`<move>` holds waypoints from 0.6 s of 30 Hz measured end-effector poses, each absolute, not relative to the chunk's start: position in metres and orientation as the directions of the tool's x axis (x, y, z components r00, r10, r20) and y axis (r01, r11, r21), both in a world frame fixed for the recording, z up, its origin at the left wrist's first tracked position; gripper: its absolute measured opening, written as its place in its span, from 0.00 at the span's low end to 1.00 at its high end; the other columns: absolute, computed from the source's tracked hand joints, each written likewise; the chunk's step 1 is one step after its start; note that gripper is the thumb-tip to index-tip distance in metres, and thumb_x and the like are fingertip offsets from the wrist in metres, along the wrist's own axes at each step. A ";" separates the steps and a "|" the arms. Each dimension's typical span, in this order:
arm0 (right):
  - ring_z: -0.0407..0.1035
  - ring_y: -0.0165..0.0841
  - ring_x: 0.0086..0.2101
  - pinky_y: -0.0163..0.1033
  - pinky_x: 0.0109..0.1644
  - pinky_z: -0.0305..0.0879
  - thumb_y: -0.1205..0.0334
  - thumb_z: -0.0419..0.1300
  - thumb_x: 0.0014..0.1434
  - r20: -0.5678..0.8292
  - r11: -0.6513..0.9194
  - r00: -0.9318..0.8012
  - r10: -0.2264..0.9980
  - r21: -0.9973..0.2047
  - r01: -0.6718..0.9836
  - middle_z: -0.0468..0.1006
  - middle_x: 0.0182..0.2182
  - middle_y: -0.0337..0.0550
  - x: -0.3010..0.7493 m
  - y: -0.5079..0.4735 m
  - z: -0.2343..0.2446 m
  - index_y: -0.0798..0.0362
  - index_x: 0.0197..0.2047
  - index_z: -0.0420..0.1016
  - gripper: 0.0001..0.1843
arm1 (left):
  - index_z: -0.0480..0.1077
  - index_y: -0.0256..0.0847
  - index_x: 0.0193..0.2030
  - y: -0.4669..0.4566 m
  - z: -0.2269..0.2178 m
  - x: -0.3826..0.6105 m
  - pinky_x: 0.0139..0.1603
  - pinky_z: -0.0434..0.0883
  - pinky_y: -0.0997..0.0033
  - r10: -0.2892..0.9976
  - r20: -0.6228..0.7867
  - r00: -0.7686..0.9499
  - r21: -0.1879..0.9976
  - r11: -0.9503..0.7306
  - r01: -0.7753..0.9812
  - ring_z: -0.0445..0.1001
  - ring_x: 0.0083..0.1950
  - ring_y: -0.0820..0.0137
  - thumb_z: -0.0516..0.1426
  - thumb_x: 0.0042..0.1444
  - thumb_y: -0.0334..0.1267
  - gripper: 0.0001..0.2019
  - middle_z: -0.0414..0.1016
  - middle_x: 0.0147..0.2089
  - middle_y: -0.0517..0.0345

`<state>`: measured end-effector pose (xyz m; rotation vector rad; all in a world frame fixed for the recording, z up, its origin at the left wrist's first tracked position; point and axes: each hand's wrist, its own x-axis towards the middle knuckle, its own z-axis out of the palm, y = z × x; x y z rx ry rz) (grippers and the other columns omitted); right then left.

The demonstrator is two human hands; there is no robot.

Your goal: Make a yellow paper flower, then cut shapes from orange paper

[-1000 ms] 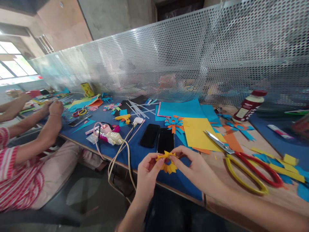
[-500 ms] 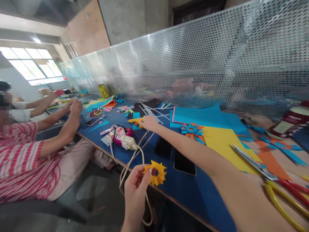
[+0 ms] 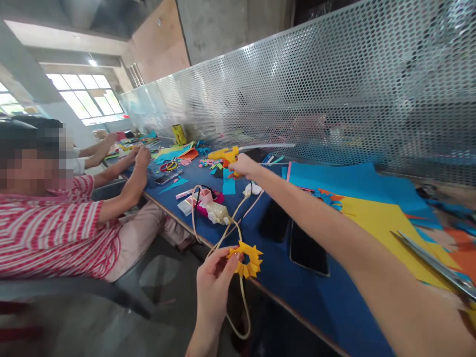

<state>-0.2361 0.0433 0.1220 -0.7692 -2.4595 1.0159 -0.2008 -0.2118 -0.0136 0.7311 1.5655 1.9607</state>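
Note:
My left hand (image 3: pixel 215 280) pinches a yellow paper ring with pointed petals (image 3: pixel 248 260) between thumb and fingers, just off the table's front edge. Stretched out over the table, my right hand (image 3: pixel 243 166) is closed around the handle of a yellow glue gun (image 3: pixel 225 154). A long clear glue stick (image 3: pixel 267 146) sticks out from the gun's back end. Below the gun lies a blue paper piece (image 3: pixel 228 183). My right fingers are partly hidden behind the hand.
A power strip with cords (image 3: pixel 217 210) sits near the front edge, beside two dark phones (image 3: pixel 308 250). Yellow paper (image 3: pixel 375 218), blue sheets (image 3: pixel 334 181) and large scissors (image 3: pixel 433 260) lie at right. A co-worker in a striped shirt (image 3: pixel 52 233) sits at left. Perforated metal (image 3: pixel 316 89) borders the back.
My right hand has lifted the glue gun off the table, with its glue stick now showing. My left hand still holds the yellow paper ring. The view has turned somewhat left.

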 end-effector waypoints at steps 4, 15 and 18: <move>0.72 0.30 0.27 0.34 0.29 0.71 0.67 0.62 0.57 0.134 0.336 -0.808 0.574 -0.938 0.083 0.77 0.30 0.48 -0.157 0.017 0.164 0.61 0.39 0.74 0.07 | 0.77 0.37 0.39 -0.205 -0.010 -0.190 0.39 0.75 0.72 0.708 0.086 -0.701 0.971 -0.216 -0.099 0.79 0.37 0.67 0.63 0.50 0.40 0.11 0.81 0.37 0.53; 0.72 0.36 0.20 0.37 0.20 0.71 0.49 0.65 0.52 0.024 0.142 -0.578 0.816 -0.977 0.159 0.77 0.18 0.48 0.059 -0.086 0.127 0.49 0.27 0.79 0.13 | 0.77 0.36 0.38 -0.184 0.013 -0.146 0.38 0.77 0.71 0.823 0.124 -0.554 0.967 -0.226 -0.119 0.80 0.36 0.65 0.64 0.50 0.41 0.11 0.82 0.34 0.52; 0.71 0.37 0.18 0.37 0.19 0.72 0.45 0.62 0.54 -0.011 0.209 -0.590 0.808 -0.930 0.304 0.76 0.16 0.47 0.090 -0.102 0.105 0.43 0.22 0.80 0.15 | 0.78 0.36 0.38 -0.180 0.017 -0.136 0.37 0.77 0.71 0.838 0.137 -0.528 0.969 -0.223 -0.102 0.80 0.36 0.65 0.64 0.50 0.41 0.11 0.82 0.35 0.51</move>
